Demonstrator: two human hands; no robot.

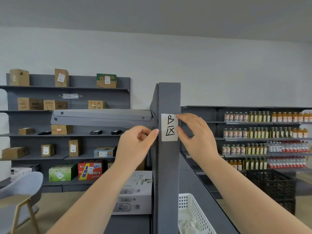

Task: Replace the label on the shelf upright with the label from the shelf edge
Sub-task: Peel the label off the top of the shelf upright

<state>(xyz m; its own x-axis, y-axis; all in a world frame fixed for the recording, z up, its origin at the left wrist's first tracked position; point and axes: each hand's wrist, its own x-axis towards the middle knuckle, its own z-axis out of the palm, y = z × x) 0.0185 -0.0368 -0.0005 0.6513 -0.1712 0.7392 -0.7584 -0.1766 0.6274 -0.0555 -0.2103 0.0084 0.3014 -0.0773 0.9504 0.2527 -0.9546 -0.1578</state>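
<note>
A dark grey shelf upright (168,166) stands straight ahead of me in the middle of the view. A white paper label (169,127) with a hand-written "B" and a character is on its face at chest height. My right hand (195,137) rests on the label's right edge, fingertips touching its top right corner and its lower right side. My left hand (136,142) is just left of the upright, thumb and forefinger pinched together at the label's left edge. The shelf edge (101,116) runs off to the left of the upright.
A white perforated basket (194,211) sits low to the right of the upright, a black crate (271,188) further right. Shelves of bottles (263,132) fill the right, shelves of cardboard boxes (55,105) the left. A grey chair (22,191) stands at lower left.
</note>
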